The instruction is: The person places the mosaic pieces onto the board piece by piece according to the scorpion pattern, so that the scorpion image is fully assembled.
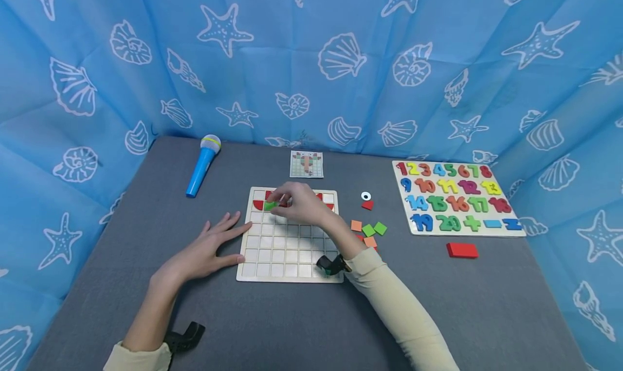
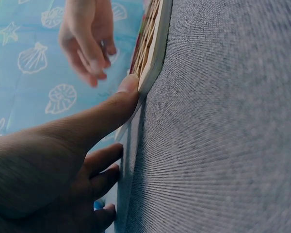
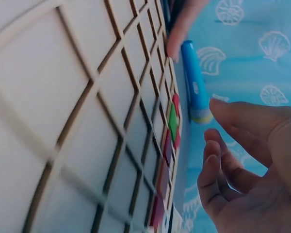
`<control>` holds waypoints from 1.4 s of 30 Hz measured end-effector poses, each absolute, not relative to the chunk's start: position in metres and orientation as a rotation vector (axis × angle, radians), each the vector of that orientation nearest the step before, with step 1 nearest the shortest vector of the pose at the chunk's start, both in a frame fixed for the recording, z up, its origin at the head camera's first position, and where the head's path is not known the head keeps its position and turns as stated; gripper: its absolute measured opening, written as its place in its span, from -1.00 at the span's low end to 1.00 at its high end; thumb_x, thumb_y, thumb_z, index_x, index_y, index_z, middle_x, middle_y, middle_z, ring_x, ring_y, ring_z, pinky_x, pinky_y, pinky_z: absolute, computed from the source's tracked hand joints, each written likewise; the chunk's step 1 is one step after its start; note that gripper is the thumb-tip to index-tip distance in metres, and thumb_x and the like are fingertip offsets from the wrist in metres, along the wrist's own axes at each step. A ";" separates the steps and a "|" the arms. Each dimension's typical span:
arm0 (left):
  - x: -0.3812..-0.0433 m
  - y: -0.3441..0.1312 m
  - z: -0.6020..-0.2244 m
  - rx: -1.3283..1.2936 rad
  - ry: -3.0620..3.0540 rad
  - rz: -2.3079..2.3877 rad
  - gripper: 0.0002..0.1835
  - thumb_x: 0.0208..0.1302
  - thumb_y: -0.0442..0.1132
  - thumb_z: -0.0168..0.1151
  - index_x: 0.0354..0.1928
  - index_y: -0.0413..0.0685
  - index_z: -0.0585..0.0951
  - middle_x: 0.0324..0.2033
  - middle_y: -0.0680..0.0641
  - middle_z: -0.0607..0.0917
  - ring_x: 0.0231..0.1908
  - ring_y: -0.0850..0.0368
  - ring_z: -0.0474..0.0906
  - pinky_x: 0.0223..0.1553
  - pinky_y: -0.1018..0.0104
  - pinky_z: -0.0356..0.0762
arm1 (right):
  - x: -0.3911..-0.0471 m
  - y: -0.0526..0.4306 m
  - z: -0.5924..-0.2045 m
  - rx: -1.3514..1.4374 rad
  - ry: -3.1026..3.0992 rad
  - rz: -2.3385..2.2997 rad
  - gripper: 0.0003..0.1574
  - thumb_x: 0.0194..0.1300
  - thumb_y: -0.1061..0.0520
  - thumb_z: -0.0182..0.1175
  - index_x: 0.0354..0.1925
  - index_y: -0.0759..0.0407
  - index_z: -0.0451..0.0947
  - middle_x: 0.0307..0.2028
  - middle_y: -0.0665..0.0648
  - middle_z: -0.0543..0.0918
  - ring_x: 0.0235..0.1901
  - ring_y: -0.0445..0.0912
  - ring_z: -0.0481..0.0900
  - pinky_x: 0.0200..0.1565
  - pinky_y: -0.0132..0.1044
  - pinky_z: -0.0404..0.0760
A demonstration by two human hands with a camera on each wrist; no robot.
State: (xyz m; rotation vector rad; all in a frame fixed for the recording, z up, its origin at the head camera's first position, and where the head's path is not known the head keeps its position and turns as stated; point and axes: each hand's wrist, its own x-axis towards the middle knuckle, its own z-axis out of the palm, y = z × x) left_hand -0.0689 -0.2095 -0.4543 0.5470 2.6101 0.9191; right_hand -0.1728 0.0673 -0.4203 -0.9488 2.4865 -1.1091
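A wooden grid board (image 1: 277,256) with white square cells lies on the grey table. My left hand (image 1: 211,252) spreads its fingers along the board's left side, the thumb touching the edge in the left wrist view. Over the upper rows is my right hand (image 1: 302,204), fingers bent and apart from the thumb; the right wrist view shows nothing between them. By its fingertips a green piece (image 1: 270,205) sits in a cell, next to a red rounded piece (image 1: 258,204). More red pieces fill parts of the top rows, some hidden behind the right hand.
Right of the board lie loose green squares (image 1: 380,228), orange squares (image 1: 356,225), a red piece (image 1: 367,205) and a white ring-like disc (image 1: 366,196). A pattern card (image 1: 306,164) is behind the board. Also here: a toy microphone (image 1: 201,168), number puzzle (image 1: 459,198) and red block (image 1: 462,250).
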 end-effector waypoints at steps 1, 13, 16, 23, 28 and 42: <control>-0.069 -0.209 -0.454 0.544 2.607 0.905 -0.12 0.40 0.13 0.47 0.67 0.18 0.35 0.71 -0.37 0.14 0.71 -0.53 -0.08 0.53 -0.74 -0.25 | -0.171 0.073 -0.419 -0.935 2.474 -1.134 -0.74 0.44 0.21 0.44 0.06 0.23 0.82 -0.05 0.20 0.83 -0.22 -0.08 0.73 -0.19 -0.37 0.65; -0.070 -0.209 -0.452 0.526 2.590 0.887 -0.12 0.41 0.10 0.47 0.68 0.14 0.34 0.72 -0.35 0.11 0.72 -0.51 -0.12 0.55 -0.72 -0.26 | -0.146 0.158 -0.414 -0.754 2.525 -1.162 -0.79 0.45 0.15 0.44 0.00 0.17 0.82 -0.19 0.08 0.84 -0.26 -0.15 0.68 -0.12 -0.24 0.71; -0.070 -0.208 -0.452 0.526 2.587 0.886 -0.13 0.42 0.11 0.46 0.68 0.15 0.34 0.72 -0.35 0.11 0.72 -0.50 -0.12 0.55 -0.72 -0.27 | -0.140 0.181 -0.415 -0.700 2.567 -1.123 -0.77 0.44 0.15 0.44 0.01 0.20 0.81 -0.20 0.09 0.82 -0.24 -0.16 0.67 -0.11 -0.27 0.72; -0.070 -0.208 -0.452 0.523 2.583 0.896 -0.13 0.42 0.13 0.46 0.68 0.16 0.34 0.72 -0.34 0.11 0.72 -0.50 -0.12 0.55 -0.71 -0.28 | -0.125 0.227 -0.425 -0.570 2.717 -0.994 -0.79 0.39 0.18 0.48 -0.03 0.18 0.82 -0.22 0.08 0.80 -0.27 -0.14 0.64 -0.24 -0.38 0.63; -0.070 -0.209 -0.452 0.537 2.581 0.935 -0.12 0.38 0.09 0.50 0.67 0.16 0.36 0.71 -0.38 0.12 0.70 -0.54 -0.12 0.53 -0.74 -0.29 | -0.121 0.248 -0.432 -0.461 2.824 -0.879 -0.75 0.37 0.15 0.51 -0.02 0.21 0.82 -0.21 0.14 0.78 -0.28 -0.12 0.59 -0.24 -0.35 0.54; -0.071 -0.208 -0.454 0.527 2.577 0.920 -0.11 0.39 0.12 0.48 0.68 0.18 0.34 0.72 -0.37 0.10 0.71 -0.52 -0.13 0.55 -0.72 -0.30 | -0.120 0.260 -0.434 -0.305 2.746 -0.891 -0.72 0.36 0.04 0.53 -0.11 0.21 0.76 -0.26 0.13 0.79 -0.30 -0.12 0.61 -0.28 -0.38 0.54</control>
